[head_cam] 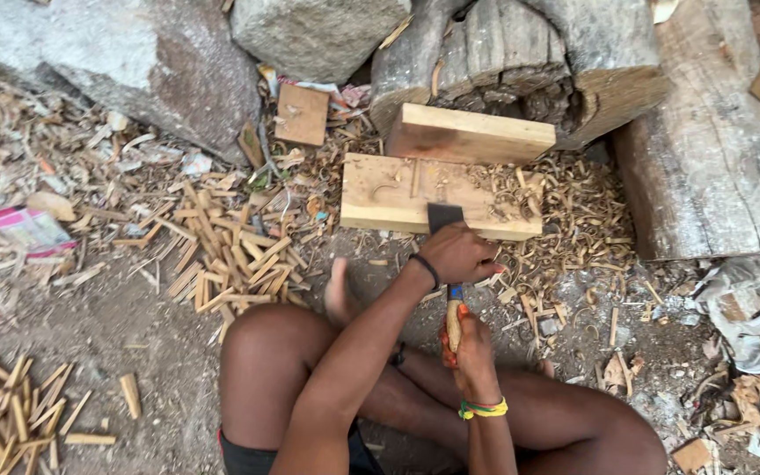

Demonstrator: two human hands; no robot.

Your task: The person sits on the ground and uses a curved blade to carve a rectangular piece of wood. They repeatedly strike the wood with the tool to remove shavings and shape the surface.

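an outdoor woodworking spot on bare ground: wood shavings (573, 211), split sticks (222, 255), sawn planks (437, 193), logs (714, 149) and boulders (160, 62).

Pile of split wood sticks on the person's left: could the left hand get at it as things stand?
Probably yes. The left hand rests on the blade, and bare ground lies between it and the pile of sticks; only the raised knee sits close by.

1. Bare dirt ground (134, 325) carries everything.
2. A flat board (398, 193) lies on it, a second board (468, 134) just behind.
3. Split sticks (222, 255) and shavings (573, 220) lie around, rocks (160, 62) and logs (714, 149) behind.
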